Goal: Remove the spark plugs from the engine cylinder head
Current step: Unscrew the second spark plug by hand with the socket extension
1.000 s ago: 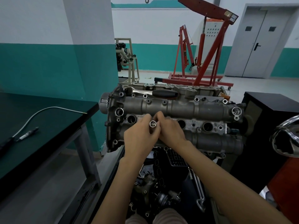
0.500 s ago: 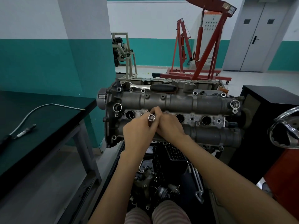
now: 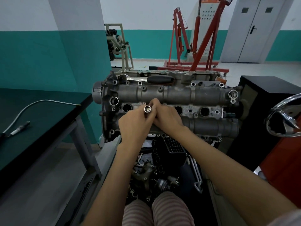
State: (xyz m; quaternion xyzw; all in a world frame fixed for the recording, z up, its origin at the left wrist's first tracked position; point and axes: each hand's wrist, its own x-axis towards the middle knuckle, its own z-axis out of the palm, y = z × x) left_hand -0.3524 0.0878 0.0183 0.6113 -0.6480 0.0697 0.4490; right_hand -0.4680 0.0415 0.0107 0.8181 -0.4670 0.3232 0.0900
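The grey engine cylinder head (image 3: 203,93) stands in front of me with a row of round spark plug wells along its middle. Both hands meet over the second well from the left. My left hand (image 3: 136,126) grips a shiny metal socket (image 3: 147,109) whose open end faces me. My right hand (image 3: 166,118) curls around the same socket from the right side. The well beneath the hands is hidden. Open wells (image 3: 204,111) show to the right, another (image 3: 127,108) to the left. No spark plug is visible.
A black-handled tool (image 3: 160,78) lies on the head's far edge. A dark green workbench (image 3: 40,115) at left carries a grey cable (image 3: 37,103). A black cabinet (image 3: 268,98) stands right, a chrome wheel (image 3: 285,118) beside it. Red engine hoist (image 3: 195,46) behind. Loose engine parts (image 3: 162,173) lie below.
Both hands stay together on the socket over the same well; the fingers shift slightly around it. The camera view has tilted a little.
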